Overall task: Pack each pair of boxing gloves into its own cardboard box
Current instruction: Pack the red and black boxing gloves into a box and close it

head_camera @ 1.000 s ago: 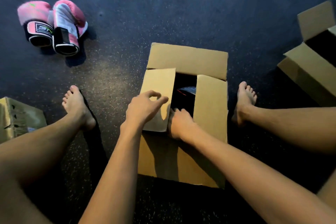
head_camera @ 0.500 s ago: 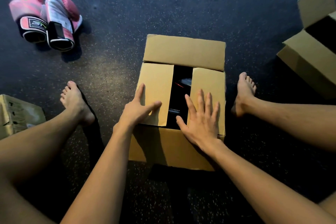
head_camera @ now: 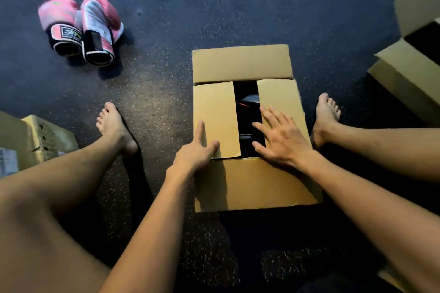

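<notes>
A cardboard box (head_camera: 252,181) stands on the dark floor between my legs. Its two side flaps are folded down with a gap between them. Dark gloves (head_camera: 247,112) show through that gap. My left hand (head_camera: 197,150) lies flat on the near corner of the left flap. My right hand (head_camera: 281,138) presses the right flap with fingers spread, some reaching over the gap. The far flap and the near flap lie folded outward. A pair of pink boxing gloves (head_camera: 83,28) lies side by side on the floor at the far left.
An open cardboard box (head_camera: 414,66) sits at the right edge. Another box (head_camera: 35,140) lies at the left edge beside my left leg. My bare feet (head_camera: 114,126) flank the middle box on the speckled floor (head_camera: 166,59).
My right hand came out of the box's gap and went flat onto the right flap. My left hand flattened on the left flap. Both side flaps went down.
</notes>
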